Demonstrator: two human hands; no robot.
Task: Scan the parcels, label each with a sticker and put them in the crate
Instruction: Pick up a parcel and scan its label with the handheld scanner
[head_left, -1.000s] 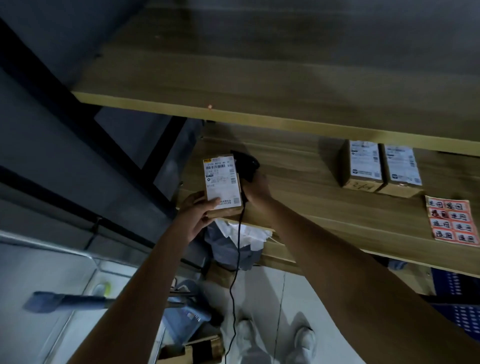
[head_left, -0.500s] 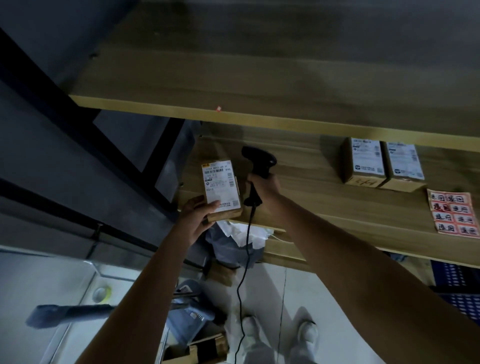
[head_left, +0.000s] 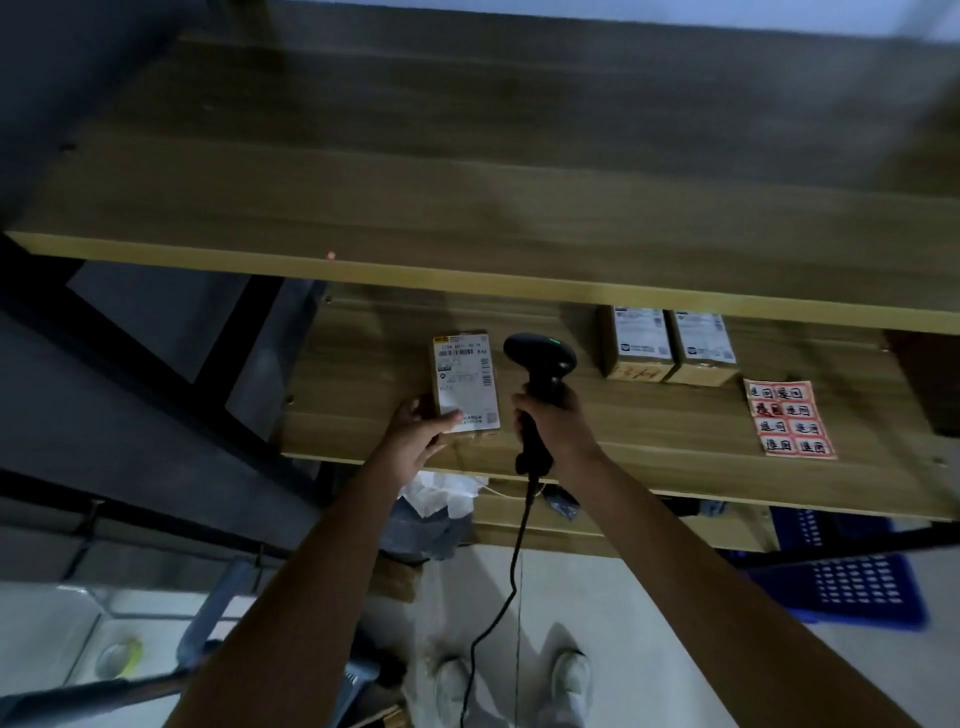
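Since a second ago I've swung the scanner (head_left: 540, 364) out beside the parcel (head_left: 466, 384); right hand (head_left: 563, 423) grips it, left hand (head_left: 421, 439) holds the parcel. Blue crate (head_left: 857, 587) blurry.

The scene is dim and bluish. The upper shelf (head_left: 467, 171) casts shadow over the shelf below it, while the pale floor (head_left: 649, 623) catches the most light. Wide-angle distortion bends the edges, the corners are blurred, and 1 small red dot (head_left: 331, 255) glows on the shelf's front edge.

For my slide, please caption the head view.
Left hand holds a parcel; right hand grips a scanner beside it.
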